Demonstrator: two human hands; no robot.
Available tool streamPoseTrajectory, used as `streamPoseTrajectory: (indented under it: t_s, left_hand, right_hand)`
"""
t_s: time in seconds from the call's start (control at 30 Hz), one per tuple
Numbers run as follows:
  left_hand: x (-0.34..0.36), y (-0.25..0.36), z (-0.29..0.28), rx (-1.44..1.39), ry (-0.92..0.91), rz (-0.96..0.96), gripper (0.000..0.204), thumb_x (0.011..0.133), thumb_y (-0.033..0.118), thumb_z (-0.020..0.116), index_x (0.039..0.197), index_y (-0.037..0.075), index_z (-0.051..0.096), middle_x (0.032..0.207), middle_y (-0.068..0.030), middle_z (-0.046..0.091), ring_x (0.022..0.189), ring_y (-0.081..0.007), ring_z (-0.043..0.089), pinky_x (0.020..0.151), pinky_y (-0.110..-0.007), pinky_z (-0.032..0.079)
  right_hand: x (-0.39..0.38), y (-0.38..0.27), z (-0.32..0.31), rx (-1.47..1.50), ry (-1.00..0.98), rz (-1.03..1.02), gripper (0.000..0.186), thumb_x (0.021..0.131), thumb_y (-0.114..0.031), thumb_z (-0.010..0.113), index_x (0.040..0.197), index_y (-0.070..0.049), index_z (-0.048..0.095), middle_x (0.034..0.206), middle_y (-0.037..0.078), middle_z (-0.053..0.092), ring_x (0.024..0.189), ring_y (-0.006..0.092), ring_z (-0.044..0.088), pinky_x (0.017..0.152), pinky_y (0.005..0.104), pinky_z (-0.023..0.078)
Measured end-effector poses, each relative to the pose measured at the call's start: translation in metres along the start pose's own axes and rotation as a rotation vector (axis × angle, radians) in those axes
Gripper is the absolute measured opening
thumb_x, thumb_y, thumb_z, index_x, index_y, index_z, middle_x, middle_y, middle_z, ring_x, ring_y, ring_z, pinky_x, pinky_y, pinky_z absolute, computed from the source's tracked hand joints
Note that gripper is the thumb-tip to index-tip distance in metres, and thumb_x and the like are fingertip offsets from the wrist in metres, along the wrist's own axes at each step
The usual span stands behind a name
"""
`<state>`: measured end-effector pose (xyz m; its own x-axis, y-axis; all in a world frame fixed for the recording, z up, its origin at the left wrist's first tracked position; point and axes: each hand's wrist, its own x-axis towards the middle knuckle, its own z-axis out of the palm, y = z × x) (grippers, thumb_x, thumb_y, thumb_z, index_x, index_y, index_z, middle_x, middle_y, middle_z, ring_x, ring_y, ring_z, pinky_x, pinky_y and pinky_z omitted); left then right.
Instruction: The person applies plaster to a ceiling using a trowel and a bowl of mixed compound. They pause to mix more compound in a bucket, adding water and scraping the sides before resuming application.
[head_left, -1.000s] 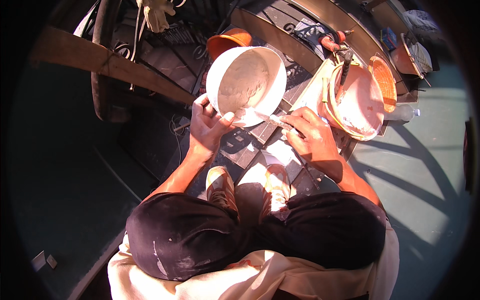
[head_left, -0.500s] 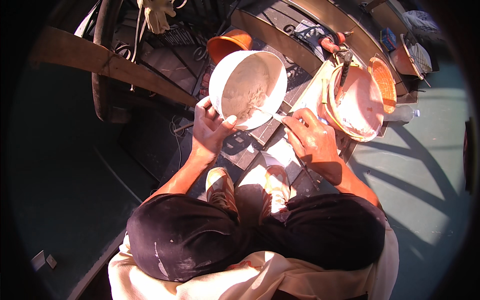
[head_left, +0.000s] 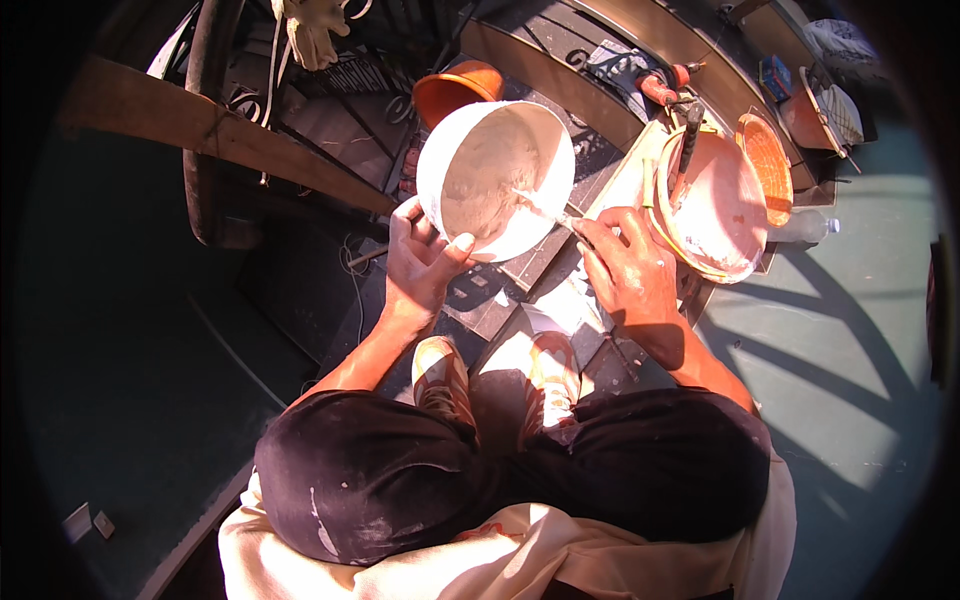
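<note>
My left hand point(head_left: 422, 268) is wrapped on the lower left rim of a white bowl point(head_left: 441, 140), thumb on the rim, tilting it toward me. Pale, greyish paste or powder point(head_left: 485, 165) coats its inside. My right hand point(head_left: 632, 272) grips a narrow, whitened tool, apparently a scraper or putty knife point(head_left: 550, 212), whose tip reaches into the paste at the bowl's right. My two shoes point(head_left: 438, 375) rest below on dusty dark steps, between my dark-trousered knees.
An orange bowl point(head_left: 435, 98) sits behind. At right stand a pink-stained bucket point(head_left: 735, 215) with a dark handle inside, an orange basin point(head_left: 768, 150), a red power tool point(head_left: 660, 88) and a plastic bottle point(head_left: 812, 226). Wooden beam point(head_left: 260, 150), iron railing and a hanging glove point(head_left: 310, 30) are at left.
The white bowl has shifted slightly down and right. My right hand has moved a little to the right, and the tool's tip now lies higher and farther right inside the bowl.
</note>
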<state>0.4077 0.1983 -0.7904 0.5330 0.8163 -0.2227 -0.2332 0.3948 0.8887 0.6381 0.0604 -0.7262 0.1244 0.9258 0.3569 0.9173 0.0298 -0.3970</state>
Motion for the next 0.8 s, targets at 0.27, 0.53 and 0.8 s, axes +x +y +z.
streamPoseTrajectory:
  t_s: [0.27,0.53,0.8]
  left_hand:
    - [-0.002,0.005,0.008,0.041,0.006,-0.004,0.082,0.087,0.011,0.083,0.148,0.002,0.028,0.143,-0.0194,0.052,0.126,-0.0238,0.06,0.087,-0.03,0.061]
    - [-0.002,0.005,0.007,0.049,-0.013,0.005,0.082,0.088,0.012,0.082,0.148,0.002,0.027,0.144,-0.0211,0.052,0.127,-0.0255,0.06,0.088,-0.031,0.06]
    - [0.002,0.006,0.006,0.012,0.011,0.014,0.084,0.088,0.013,0.082,0.15,0.003,0.026,0.144,-0.0184,0.052,0.128,-0.025,0.06,0.091,-0.033,0.06]
  right_hand:
    - [0.003,0.002,0.001,-0.135,-0.014,-0.054,0.029,0.083,-0.003,0.075,0.111,-0.01,0.074,0.104,0.008,0.064,0.08,0.0291,0.072,0.064,0.0399,0.059]
    - [0.019,0.016,-0.003,-0.209,-0.015,-0.066,0.03,0.083,-0.003,0.073,0.112,-0.01,0.072,0.109,0.011,0.064,0.083,0.0307,0.071,0.069,0.0423,0.057]
    - [0.007,-0.001,0.004,-0.142,-0.003,-0.11,0.027,0.087,-0.005,0.071,0.114,-0.009,0.073,0.105,0.011,0.064,0.082,0.0294,0.071,0.07,0.0413,0.058]
